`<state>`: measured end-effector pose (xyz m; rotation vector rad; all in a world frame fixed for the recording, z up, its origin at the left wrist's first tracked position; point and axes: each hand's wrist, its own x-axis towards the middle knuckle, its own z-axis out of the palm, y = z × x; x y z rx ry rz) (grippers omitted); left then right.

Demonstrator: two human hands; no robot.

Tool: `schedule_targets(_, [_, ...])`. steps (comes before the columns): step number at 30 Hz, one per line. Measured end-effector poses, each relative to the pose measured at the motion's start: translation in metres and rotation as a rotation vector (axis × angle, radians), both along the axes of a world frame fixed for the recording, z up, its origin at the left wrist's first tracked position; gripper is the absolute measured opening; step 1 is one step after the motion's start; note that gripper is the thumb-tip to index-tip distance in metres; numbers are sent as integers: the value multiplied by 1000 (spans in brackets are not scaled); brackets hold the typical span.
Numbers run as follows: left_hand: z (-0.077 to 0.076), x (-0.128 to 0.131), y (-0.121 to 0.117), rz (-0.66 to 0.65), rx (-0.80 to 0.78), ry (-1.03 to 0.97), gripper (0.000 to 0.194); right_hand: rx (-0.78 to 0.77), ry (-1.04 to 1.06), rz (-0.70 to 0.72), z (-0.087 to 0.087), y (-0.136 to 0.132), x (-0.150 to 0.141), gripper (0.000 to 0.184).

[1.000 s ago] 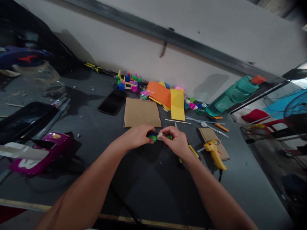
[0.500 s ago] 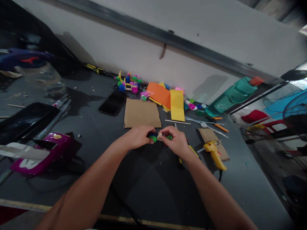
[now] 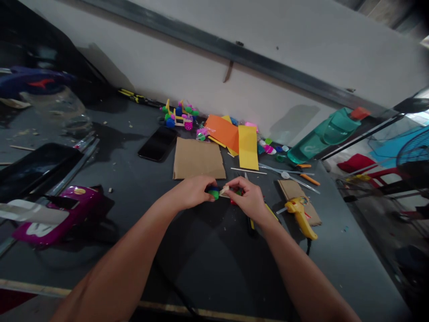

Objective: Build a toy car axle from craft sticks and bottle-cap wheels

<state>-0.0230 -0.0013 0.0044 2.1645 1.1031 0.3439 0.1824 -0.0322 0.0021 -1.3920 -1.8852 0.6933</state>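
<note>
Over the middle of the dark table, my left hand [image 3: 197, 191] is closed around a small green and blue piece [image 3: 213, 193], partly hidden by the fingers. My right hand [image 3: 247, 197] pinches a small pale wooden piece [image 3: 224, 191] between thumb and forefinger. The two pieces meet or nearly meet; I cannot tell whether they are joined. Something red and green shows under my right fingers, mostly covered. A sheet of brown cardboard [image 3: 199, 158] lies just beyond my left hand.
A yellow glue gun [image 3: 301, 218] rests on cardboard at right, near scissors [image 3: 307, 172] and a teal bottle [image 3: 323, 136]. Behind lie a phone [image 3: 157, 144], small colourful toys [image 3: 179, 115], orange paper [image 3: 221, 130] and yellow paper [image 3: 248, 147]. A magenta device [image 3: 62, 217] stands left.
My right fingers have shifted slightly on the pale wooden piece, and more of it shows. The left hand stays almost still.
</note>
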Motion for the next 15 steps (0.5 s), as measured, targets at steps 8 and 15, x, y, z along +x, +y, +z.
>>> schedule_targets(8, [3, -1, -1, -11, 4, 8, 32, 18, 18, -31, -1, 0, 3, 11])
schedule_targets(15, [0, 0, -1, -1, -5, 2, 31, 58, -73, -1, 2, -2, -1, 8])
